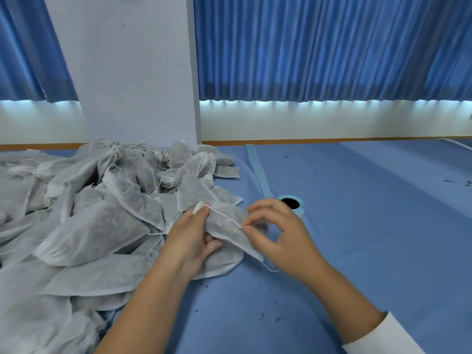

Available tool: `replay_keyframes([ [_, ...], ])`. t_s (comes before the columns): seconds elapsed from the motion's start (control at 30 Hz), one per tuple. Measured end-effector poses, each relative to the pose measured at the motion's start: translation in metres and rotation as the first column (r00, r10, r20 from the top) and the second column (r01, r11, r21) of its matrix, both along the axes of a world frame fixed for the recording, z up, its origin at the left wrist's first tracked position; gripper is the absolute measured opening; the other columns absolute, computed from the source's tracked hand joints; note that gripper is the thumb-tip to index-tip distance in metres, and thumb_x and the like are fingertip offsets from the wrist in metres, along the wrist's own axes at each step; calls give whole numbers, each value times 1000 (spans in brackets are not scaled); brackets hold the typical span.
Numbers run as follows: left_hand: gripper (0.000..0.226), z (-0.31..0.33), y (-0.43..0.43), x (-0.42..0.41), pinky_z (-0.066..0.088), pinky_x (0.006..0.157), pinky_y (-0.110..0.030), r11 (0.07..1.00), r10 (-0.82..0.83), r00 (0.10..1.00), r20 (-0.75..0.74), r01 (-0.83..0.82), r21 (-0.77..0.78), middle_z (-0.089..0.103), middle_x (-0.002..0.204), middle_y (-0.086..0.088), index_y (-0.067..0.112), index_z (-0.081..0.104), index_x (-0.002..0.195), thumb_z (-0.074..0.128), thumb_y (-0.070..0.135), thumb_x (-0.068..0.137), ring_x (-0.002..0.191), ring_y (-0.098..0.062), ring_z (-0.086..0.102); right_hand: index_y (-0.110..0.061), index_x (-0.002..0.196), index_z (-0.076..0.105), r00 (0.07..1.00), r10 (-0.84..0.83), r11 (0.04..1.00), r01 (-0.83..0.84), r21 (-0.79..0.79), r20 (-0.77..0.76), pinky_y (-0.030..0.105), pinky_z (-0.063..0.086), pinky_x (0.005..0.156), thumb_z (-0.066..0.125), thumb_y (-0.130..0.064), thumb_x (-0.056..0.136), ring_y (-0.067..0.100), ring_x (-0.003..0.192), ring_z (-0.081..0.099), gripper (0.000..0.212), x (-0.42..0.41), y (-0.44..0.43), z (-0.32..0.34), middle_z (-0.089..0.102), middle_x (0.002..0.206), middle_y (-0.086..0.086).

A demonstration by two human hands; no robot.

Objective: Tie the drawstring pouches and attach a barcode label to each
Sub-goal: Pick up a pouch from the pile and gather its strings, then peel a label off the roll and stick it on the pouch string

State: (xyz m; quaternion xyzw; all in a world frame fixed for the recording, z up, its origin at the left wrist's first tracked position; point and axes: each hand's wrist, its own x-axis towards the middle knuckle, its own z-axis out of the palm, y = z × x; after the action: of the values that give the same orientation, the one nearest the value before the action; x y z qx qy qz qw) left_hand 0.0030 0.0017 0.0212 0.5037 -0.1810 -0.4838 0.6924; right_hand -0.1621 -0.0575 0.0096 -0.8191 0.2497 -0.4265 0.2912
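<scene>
White sleeve [383,335] on the right forearm at the near edge, left forearm bare. Left hand [189,241] has its fingers clamped on the gathered neck of one pouch [229,233], held just above the surface [357,238]. Right hand [283,238] pinches the drawstring [224,217] between thumb and forefinger, other fingers loosely curled, holding nothing. String runs taut across the pouch face from neck to the pinch. Read: tying step in hand, mouth cinched, knot not visibly made; no label on this one that I can see. Next move likely needs a loop and pull-through while the left keeps the neck bunched. The string is thin and could slip, so the pinch should stay close to the neck. Pouch is thin white non-woven fabric, semi-sheer, dark loose fill showing through, flat pillow shape, soft and floppy. Just behind the right hand sits the label roll [291,203], pale blue with a dark core, partly hidden. A pale blue liner strip [258,172] trails away from it. Left of the hands is a big pile [89,213] of like pouches, strings tangled. Dark specks [278,319] litter the blue cloth-covered surface. Far back: white pillar [132,67], pleated blue curtains [306,47].
</scene>
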Motion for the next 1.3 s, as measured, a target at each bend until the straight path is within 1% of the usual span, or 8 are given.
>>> replay_keyframes([
  [0.13,15,3,0,-2,60,50,-36,997,3,962,-272,-24,-73,74,77,-17,-2,59,104,51,10,102,68,-26,75,-38,85,65,998,7,999,-4,44,-55,7,32,98,68,-18,89,-6,123,46,20,1,-1,-2,55,123,-21],
  [0.27,26,6,0,-5,59,84,-41,984,-76,878,-472,-11,-178,65,114,-22,-3,56,117,52,7,94,108,-33,66,-32,83,66,999,-21,982,12,186,46,10,45,80,66,-15,90,-10,117,50,19,3,-3,-3,62,112,-23],
  [0.5,27,-8,3,-37,59,88,-36,973,-198,979,-48,190,-134,75,107,-7,10,68,112,71,19,86,99,-19,72,-27,80,70,968,-153,954,92,285,198,11,50,75,70,-14,87,0,98,65,14,8,-6,-11,72,96,-15],
  [0.77,9,-17,-1,-35,60,59,-25,999,7,993,-115,-13,-47,77,87,-10,3,70,97,68,7,90,75,-18,75,-34,84,70,997,-30,985,18,172,66,6,46,74,68,-15,90,-8,103,57,21,7,-11,-12,65,109,-16],
  [0.93,11,-18,-3,-32,58,68,-29,1000,25,1000,0,-25,-14,78,83,-2,10,70,96,73,11,86,73,-12,75,-16,116,68,884,-395,918,390,-72,-251,12,33,90,52,-3,94,14,116,50,30,-21,-58,-18,64,122,-2],
  [1.13,15,-19,-5,-29,56,67,-27,998,-49,998,32,48,38,77,78,0,7,71,94,75,19,85,64,-11,73,-24,132,57,783,-471,878,460,-130,-407,32,40,96,56,-20,95,19,119,37,37,-25,-78,-29,63,118,-6],
  [1.23,21,-17,-4,-26,29,38,-18,992,-124,992,6,124,30,58,55,2,11,63,74,72,24,88,33,-15,46,-25,128,59,873,-385,913,407,11,-300,16,33,88,60,-14,92,13,116,34,37,-22,-75,-29,61,108,-7],
  [1.3,25,-17,-6,-24,14,48,-23,989,-146,989,-14,146,3,52,54,0,14,63,67,73,27,85,36,-17,32,-28,121,61,919,-349,911,378,163,-182,20,38,89,64,-12,90,15,114,44,35,-22,-70,-26,62,101,-8],
])
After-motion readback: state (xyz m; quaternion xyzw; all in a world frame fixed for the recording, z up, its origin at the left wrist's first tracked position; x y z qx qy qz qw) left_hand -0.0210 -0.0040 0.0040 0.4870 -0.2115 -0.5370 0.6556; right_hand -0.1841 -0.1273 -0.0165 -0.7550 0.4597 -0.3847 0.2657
